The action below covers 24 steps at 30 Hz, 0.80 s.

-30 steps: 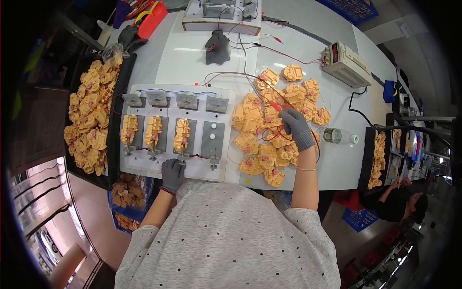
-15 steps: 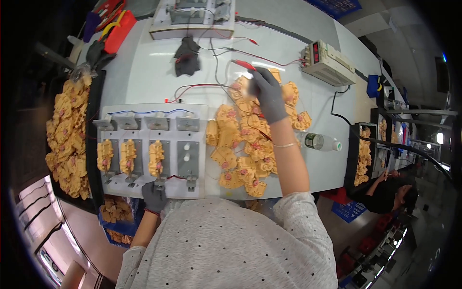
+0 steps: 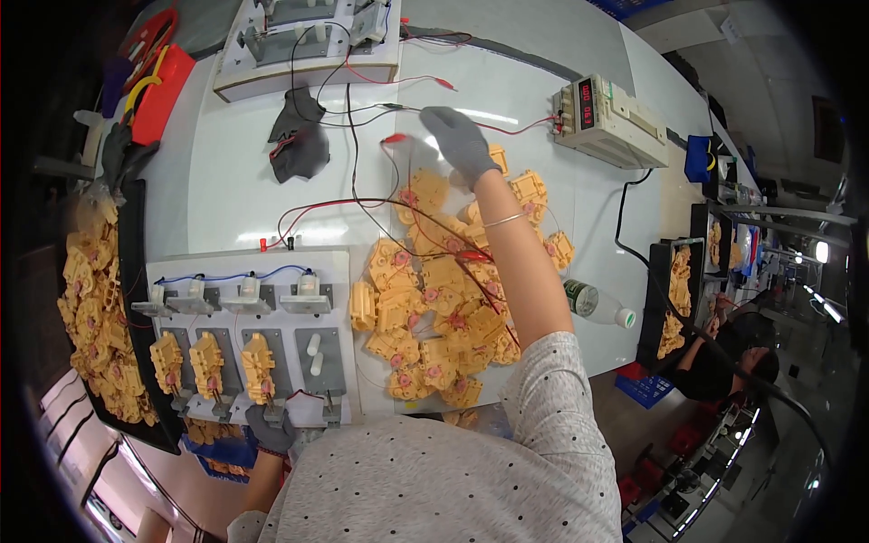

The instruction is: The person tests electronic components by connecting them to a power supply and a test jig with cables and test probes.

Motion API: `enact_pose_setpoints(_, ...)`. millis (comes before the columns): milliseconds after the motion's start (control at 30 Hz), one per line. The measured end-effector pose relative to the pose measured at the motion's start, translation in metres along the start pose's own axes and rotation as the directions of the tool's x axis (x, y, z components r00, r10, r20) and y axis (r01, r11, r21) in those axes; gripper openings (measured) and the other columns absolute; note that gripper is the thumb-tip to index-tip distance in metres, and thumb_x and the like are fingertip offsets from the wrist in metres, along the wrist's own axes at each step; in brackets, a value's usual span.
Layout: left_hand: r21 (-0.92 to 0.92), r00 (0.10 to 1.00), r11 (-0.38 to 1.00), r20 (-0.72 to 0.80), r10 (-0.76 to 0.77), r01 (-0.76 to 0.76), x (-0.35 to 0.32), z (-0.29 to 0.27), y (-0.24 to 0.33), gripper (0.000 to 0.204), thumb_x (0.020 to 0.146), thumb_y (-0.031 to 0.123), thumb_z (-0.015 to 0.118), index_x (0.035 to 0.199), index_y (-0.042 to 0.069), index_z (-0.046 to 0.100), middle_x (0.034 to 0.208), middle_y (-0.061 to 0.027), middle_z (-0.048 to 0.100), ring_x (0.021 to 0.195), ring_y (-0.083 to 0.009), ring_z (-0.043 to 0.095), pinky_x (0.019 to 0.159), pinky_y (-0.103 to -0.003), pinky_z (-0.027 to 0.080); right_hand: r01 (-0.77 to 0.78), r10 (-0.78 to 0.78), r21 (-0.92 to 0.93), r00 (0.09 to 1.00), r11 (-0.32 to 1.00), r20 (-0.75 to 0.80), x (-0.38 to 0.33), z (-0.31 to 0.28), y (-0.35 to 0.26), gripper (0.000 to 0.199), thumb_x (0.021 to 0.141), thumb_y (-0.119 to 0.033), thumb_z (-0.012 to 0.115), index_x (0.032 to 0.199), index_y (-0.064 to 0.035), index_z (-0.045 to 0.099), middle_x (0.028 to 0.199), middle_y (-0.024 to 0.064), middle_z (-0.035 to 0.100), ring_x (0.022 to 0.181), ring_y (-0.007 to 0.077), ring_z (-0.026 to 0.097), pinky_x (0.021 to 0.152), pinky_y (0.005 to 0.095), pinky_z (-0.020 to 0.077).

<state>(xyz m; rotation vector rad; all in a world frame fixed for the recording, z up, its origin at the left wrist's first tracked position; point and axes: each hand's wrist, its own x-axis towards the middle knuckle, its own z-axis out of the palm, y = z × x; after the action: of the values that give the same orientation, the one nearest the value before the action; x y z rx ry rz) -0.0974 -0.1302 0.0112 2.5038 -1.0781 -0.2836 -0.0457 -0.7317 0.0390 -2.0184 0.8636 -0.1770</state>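
My right hand (image 3: 455, 143), in a grey glove, reaches over the far edge of the pile of yellow plastic housings (image 3: 439, 290). Its fingers are stretched out, and no object shows in them. Left of its fingertips are a black clip (image 3: 394, 107) and, lower, a red clip (image 3: 394, 138), apart from the glove. My left hand (image 3: 272, 431), also gloved, is closed at the metal toggle clamp (image 3: 274, 405) by the test fixture's (image 3: 339, 371) near edge. Just beyond it sits a yellow housing (image 3: 258, 366); two more housings stand farther left. The rightmost station holds white pegs.
A power supply (image 3: 606, 122) stands far right, and a clear bottle (image 3: 597, 300) lies beside the pile. A second fixture (image 3: 308, 68) and a dark glove (image 3: 299, 145) lie at the back. A black tray (image 3: 145, 407) of housings flanks the left. A person (image 3: 733, 353) sits farther right.
My right hand has moved left, and the red clip once at its fingertips is now apart from it. The view has shifted; my left hand stays by the same clamp.
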Motion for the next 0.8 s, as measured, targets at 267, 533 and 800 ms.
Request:
enact_pose_setpoints(267,-0.071,0.992,0.99,-0.001,-0.124,0.124,-0.003,0.012,-0.005,0.022,0.07,0.031,0.057,0.076,0.01,0.055,0.072,-0.009,0.054,0.066,-0.0325,0.052,0.056,-0.039,0.036,0.482,0.774,0.866,0.596,-0.131,-0.215,0.056,-0.093,0.172,0.02,0.087,-0.009,0.041,0.067,-0.0105,0.039,0.054,-0.001,0.036,0.048,0.0116,0.04,0.046,0.0233,0.0395)
enact_pose_setpoints(533,0.025,0.999,1.0,0.046,-0.017,0.016,-0.002,0.017,-0.01,0.023,0.071,0.029,0.059,0.081,0.008,0.054,0.075,-0.0098,0.054,0.069,-0.0329,0.052,0.056,-0.04,0.036,0.47,0.844,0.858,0.53,-0.207,-0.087,0.083,-0.116,0.205,0.02,0.093,-0.011,0.038,0.085,-0.005,0.055,0.069,0.0043,0.056,0.059,0.0178,0.058,0.053,0.0278,0.0539)
enact_pose_setpoints(800,0.012,0.995,1.0,0.093,-0.027,0.026,0.004,0.018,-0.01,0.023,0.071,0.028,0.059,0.082,0.008,0.054,0.077,-0.0104,0.054,0.069,-0.033,0.052,0.057,-0.04,0.036,0.501,0.87,0.856,0.472,-0.128,-0.146,0.09,-0.107,0.202,0.012,0.089,-0.01,0.044,0.086,-0.0061,0.054,0.076,0.0061,0.058,0.067,0.0167,0.06,0.06,0.029,0.0565)
